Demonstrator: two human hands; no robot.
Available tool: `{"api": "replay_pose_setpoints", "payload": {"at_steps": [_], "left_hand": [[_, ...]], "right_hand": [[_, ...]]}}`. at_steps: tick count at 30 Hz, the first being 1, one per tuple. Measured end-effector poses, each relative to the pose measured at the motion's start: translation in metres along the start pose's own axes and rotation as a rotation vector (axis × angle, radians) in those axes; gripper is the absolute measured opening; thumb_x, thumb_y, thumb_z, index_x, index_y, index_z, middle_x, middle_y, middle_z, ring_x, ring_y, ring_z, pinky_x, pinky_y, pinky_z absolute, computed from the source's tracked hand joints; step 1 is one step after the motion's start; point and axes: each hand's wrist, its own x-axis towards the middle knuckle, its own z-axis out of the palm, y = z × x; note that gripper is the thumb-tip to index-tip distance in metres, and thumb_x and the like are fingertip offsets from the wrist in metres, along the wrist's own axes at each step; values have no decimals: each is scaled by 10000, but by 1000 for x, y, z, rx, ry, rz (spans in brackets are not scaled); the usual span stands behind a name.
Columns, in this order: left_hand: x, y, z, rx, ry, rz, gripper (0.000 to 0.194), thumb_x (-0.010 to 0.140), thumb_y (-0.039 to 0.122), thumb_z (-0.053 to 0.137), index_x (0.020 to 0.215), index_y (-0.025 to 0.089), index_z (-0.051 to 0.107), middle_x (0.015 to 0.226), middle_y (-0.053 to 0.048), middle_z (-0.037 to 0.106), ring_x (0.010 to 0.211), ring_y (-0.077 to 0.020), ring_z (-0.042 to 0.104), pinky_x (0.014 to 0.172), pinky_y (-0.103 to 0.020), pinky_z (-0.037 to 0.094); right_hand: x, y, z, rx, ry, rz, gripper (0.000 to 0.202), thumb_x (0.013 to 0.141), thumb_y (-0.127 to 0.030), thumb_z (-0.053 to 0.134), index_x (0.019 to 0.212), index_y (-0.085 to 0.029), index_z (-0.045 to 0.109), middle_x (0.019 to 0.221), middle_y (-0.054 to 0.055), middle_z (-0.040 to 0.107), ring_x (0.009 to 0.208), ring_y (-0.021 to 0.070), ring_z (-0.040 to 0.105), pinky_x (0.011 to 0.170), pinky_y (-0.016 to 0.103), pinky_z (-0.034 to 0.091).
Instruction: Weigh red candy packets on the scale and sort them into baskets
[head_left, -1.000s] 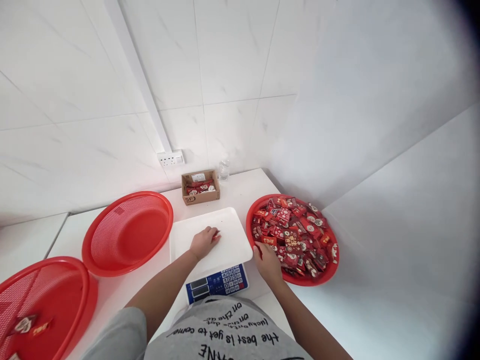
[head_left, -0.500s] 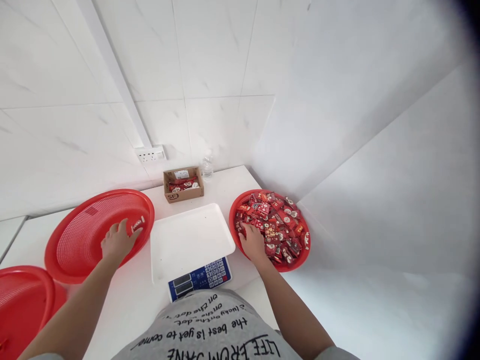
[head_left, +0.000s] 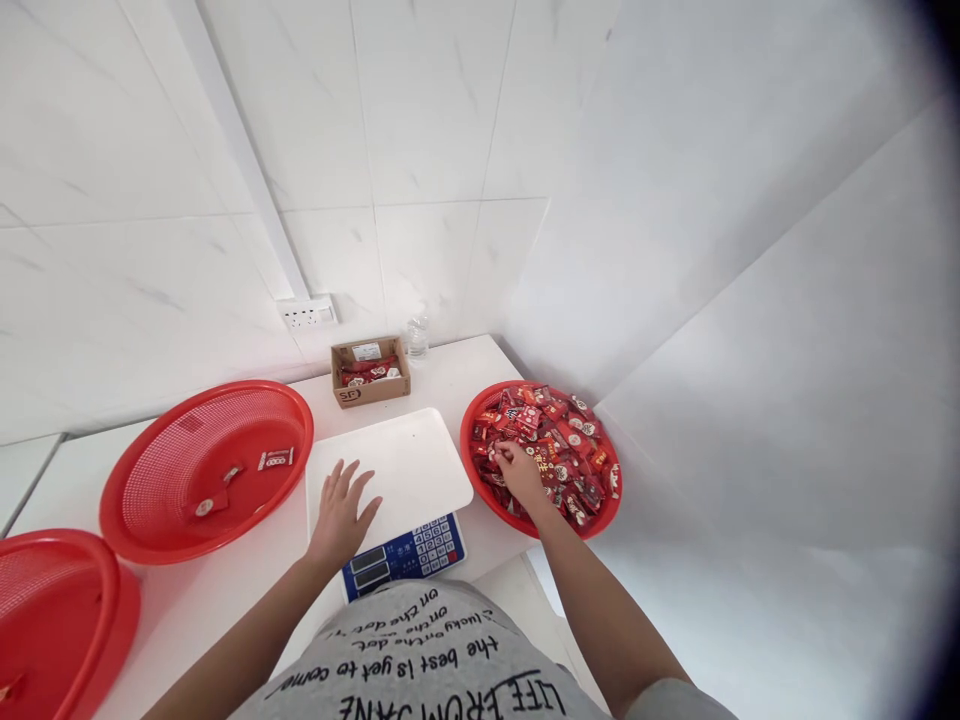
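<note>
My left hand [head_left: 343, 515] is over the left part of the scale's white tray [head_left: 409, 450], fingers spread with nothing in them. At the right, my right hand [head_left: 523, 478] is above the full red basket [head_left: 466, 420], thumb and fingertips pinched on a small red snack packet [head_left: 495, 454], mostly covered by the fingers. Many red snack packets [head_left: 574, 440] fill that basket. In the large red basket [head_left: 150, 500] at the left lie a few packets, one with a white label [head_left: 276, 458]. The scale's blue keypad panel [head_left: 405, 555] sits in front of the tray.
An open cardboard box [head_left: 371, 388] with red packets stands at the back, beside a clear plastic bottle [head_left: 418, 340]. Another red basket [head_left: 112, 610] is at the lower left. A wall socket [head_left: 307, 312] is above the table, and a wall borders the right side.
My left hand has moved right, out of the left basket to over the scale tray. My right hand has lifted a little and now pinches a packet.
</note>
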Motion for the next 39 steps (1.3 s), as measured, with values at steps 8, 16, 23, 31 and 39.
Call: {"api": "replay_pose_setpoints", "payload": {"at_steps": [8, 16, 23, 31, 39], "left_hand": [[-1, 30, 7, -146, -119, 22, 381, 874, 385, 426, 1202, 205, 493, 1268, -85, 524, 1294, -262, 336, 1016, -463, 368], [-2, 44, 14, -27, -300, 105, 550, 869, 430, 415, 1374, 232, 324, 1456, -86, 309, 1362, -289, 175, 1063, -525, 235], [-1, 46, 12, 69, -407, 138, 570, 867, 439, 424, 1399, 305, 268, 1501, -47, 203, 1375, -288, 116, 1072, -539, 185], [5, 46, 26, 129, -450, 208, 550, 873, 464, 403, 1387, 292, 308, 1493, -54, 222, 1377, -295, 98, 1070, -544, 188], [3, 42, 29, 126, -483, 208, 548, 877, 457, 398, 1395, 340, 262, 1498, -47, 211, 1376, -298, 99, 1052, -545, 219]], "right_hand": [[-19, -48, 12, 504, -154, -120, 243, 736, -294, 542, 947, -189, 605, 935, 40, 657, 841, 153, 592, 800, 309, 456], [-55, -78, 66, 372, -530, -189, 529, 743, -287, 587, 1253, -247, 452, 1010, 25, 617, 822, 125, 597, 774, 294, 480], [-33, -58, 48, 278, -264, -181, 425, 777, -249, 519, 1199, -198, 518, 1199, 90, 563, 1063, 184, 542, 906, 348, 440], [-3, -11, 14, -362, -93, -166, 485, 812, -222, 466, 1286, -123, 452, 1333, 130, 443, 1244, 232, 358, 1034, 363, 283], [8, -12, 25, -626, -90, -121, 559, 815, -214, 460, 1364, -217, 356, 1414, 141, 320, 1231, 301, 338, 966, 426, 292]]}}
